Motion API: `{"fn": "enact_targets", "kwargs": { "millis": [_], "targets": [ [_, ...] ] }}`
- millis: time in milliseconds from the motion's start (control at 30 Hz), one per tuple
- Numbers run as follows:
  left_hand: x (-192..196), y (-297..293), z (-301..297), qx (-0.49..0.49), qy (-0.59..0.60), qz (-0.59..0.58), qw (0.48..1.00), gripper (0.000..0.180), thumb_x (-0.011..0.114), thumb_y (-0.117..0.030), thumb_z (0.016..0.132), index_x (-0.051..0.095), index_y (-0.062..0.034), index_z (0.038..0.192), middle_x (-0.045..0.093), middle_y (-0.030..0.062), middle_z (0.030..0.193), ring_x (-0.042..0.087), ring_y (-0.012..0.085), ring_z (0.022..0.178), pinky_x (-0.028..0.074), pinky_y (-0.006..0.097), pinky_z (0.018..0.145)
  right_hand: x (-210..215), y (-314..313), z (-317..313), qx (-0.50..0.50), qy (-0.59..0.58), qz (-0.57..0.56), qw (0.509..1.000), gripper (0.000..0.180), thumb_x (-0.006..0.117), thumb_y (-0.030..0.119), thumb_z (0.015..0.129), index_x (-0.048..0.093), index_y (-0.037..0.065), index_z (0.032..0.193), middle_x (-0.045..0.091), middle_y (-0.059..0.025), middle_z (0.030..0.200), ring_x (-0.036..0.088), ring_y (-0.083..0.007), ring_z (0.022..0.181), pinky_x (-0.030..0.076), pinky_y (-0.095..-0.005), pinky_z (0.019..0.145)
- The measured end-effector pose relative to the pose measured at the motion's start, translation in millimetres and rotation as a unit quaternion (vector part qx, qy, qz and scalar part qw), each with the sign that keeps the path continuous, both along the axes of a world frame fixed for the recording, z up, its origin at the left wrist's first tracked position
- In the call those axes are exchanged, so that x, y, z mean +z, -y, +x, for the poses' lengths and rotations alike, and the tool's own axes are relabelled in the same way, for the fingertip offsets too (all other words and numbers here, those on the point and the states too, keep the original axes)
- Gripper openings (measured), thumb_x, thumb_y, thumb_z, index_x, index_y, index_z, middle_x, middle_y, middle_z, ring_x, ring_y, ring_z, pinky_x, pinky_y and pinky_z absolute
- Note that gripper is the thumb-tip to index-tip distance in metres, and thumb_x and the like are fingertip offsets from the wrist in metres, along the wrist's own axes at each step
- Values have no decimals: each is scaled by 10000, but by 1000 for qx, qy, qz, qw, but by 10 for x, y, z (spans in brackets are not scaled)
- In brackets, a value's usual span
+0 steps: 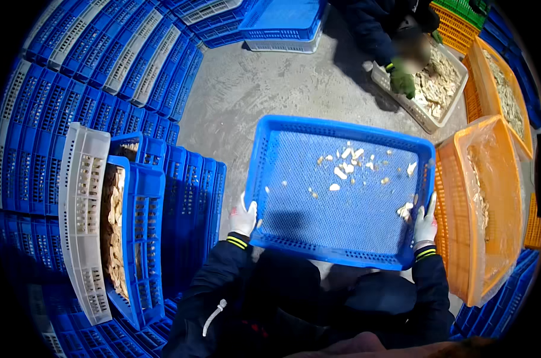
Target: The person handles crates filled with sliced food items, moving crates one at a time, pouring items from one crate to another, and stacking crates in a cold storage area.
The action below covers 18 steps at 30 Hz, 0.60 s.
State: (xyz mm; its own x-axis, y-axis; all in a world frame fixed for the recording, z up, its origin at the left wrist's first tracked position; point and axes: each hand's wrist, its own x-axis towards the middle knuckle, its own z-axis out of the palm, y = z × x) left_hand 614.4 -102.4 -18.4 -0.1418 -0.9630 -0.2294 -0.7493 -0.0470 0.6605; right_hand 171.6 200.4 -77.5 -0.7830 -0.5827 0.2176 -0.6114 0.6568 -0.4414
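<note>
A shallow blue tray (342, 227) spans the space just in front of a person, above a grey concrete floor (219, 107), held at both short ends; whether its base touches the floor cannot be told from this angle. Flat, pale pieces (340, 172) lie scattered across the upper middle of its perforated bottom, with a small cluster near the right wall.

The left hand (243, 217), in a white glove, is closed on the tray's left side near the lower corner. The right hand (425, 225), gloved alike, grips the opposite side, also toward the near corner. Dark sleeves (219, 262) with yellow-striped cuffs reach in from below.

Just right of the tray, an orange crate (470, 238) lined with clear plastic holds more pale material; a second orange crate (474, 68), also filled, sits beyond it. At upper right, a co-worker's green-gloved hand (402, 83) rests at a white tray (422, 121) heaped with pale pieces.

At left, a white crate (82, 221) stands beside a blue crate (145, 227) with pale pieces inside, before tall stacks of blue and white crates (35, 149).
</note>
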Motion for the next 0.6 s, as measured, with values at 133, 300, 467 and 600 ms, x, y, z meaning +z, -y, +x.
{"fn": "enact_targets", "kwargs": {
  "millis": [133,300,467,600],
  "targets": [
    [78,42,279,-51,-36,-129,990,349,585,-114,891,525,-10,1219,655,127,959,641,228,719,517,349,667,871,190,109,-41,189,-15,981,631,485,161,962,176,196,1510,640,-251,1065,657,-387,827,514,-405,687],
    [-1308,-151,290,-30,247,-20,968,588,594,-249,858,388,-87,1384,640,218,1090,622,349,1011,467,424,904,-704,-21,52,4,-13,98,995,621,468,246,948,195,172,1501,573,-243,1212,619,-390,1001,495,-459,823],
    [-930,234,150,-12,111,33,993,507,636,-266,806,524,-105,1273,662,172,1076,626,326,1019,473,420,908,-397,105,-79,-63,190,158,967,707,541,259,921,146,295,1506,665,-202,961,646,-361,861,494,-445,791],
    [177,494,-219,-28,101,-45,993,415,646,-226,795,587,-73,1177,669,154,1057,640,295,986,485,390,875,96,98,-356,-123,320,40,939,629,584,256,901,304,271,1463,667,-199,1027,651,-355,916,501,-420,824]
  ]
}}
